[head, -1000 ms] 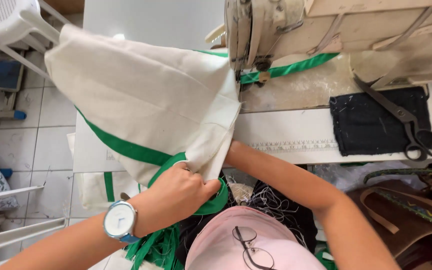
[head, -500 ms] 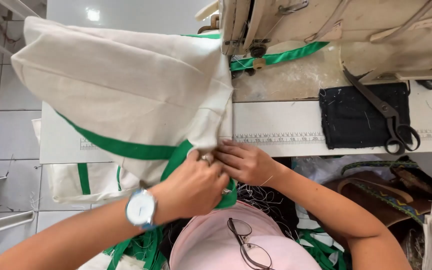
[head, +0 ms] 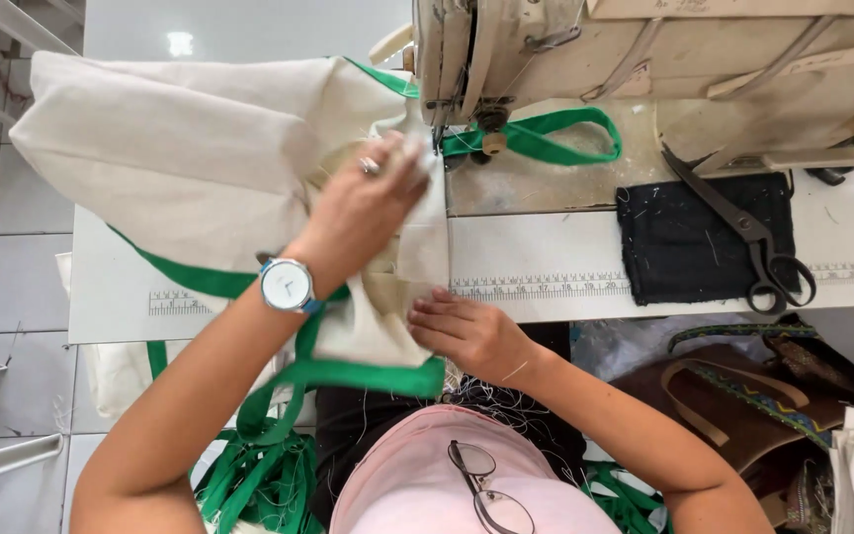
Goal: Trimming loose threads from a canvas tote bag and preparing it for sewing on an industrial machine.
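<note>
A single head-worn camera looks steeply down, close over the near edge of the counter (head: 546, 257). It faces the sewing machine (head: 644, 59) along the far edge, with tiled floor (head: 2, 277) visible past the counter's left edge.

— That cream bag (head: 200, 168) looks like coarse, matt canvas, and its green trim (head: 348, 376) a smoother woven tape.

— The sewing machine (head: 644, 59) is painted metal, dull and worn. The scissors (head: 743, 232) are dark metal, lying on a black matt cloth pad (head: 684, 247). The tabletop (head: 546, 247) looks smooth and laminated.
</note>
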